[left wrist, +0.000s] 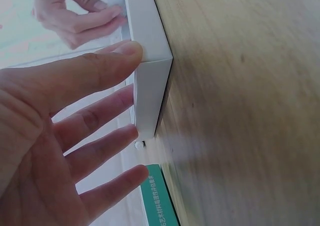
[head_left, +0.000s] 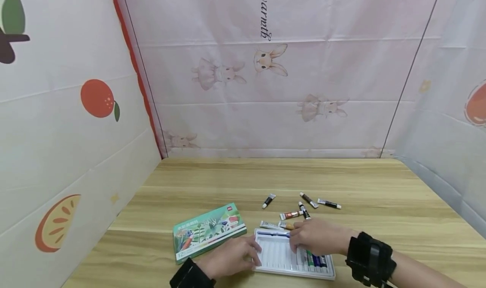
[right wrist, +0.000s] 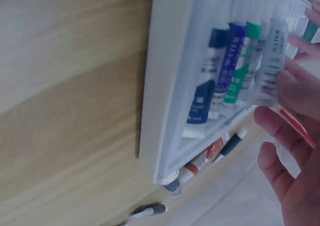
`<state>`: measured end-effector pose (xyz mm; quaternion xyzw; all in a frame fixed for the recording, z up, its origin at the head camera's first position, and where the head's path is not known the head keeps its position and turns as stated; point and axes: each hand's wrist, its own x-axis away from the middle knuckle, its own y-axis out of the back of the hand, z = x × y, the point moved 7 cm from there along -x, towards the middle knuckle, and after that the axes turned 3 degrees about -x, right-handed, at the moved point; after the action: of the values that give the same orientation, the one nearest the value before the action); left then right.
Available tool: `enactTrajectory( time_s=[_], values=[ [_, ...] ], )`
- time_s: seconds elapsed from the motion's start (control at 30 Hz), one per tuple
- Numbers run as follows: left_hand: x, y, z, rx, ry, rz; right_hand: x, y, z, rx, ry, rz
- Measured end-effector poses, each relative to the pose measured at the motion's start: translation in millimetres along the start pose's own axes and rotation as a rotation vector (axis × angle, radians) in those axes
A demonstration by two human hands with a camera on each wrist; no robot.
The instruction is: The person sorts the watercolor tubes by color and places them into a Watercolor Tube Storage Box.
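Note:
A white plastic tray lies on the table, with a thin paintbrush along its far edge. Several paint tubes fill the tray's right end, blue, purple and green among them. My right hand reaches over the tray and pinches a pale paint tube between thumb and fingers, beside the green one. At the tray's left end, my left hand rests its thumb and loosely straight fingers against the rim and side. In the left wrist view, the thumb lies at the tray's corner.
Left of the tray lies a green illustrated paint box. Loose paint tubes are scattered behind the tray: dark ones, a red-brown one and a yellow one. Printed cloth walls enclose the wooden table.

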<state>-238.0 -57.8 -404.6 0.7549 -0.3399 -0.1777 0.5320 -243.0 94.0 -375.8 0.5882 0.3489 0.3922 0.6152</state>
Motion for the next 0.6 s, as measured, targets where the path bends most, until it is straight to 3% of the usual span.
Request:
enactTrajectory(
  time_s=[0.2, 0.6],
  values=[
    [0.3, 0.5, -1.3, 0.008, 0.003, 0.004, 0.6, -9.0, -0.5, -0.071, 0.015, 0.013],
    [0.6, 2.2, -2.1, 0.021, 0.003, 0.004, 5.1, -8.8, -1.4, -0.101, 0.035, -0.031]
  ],
)
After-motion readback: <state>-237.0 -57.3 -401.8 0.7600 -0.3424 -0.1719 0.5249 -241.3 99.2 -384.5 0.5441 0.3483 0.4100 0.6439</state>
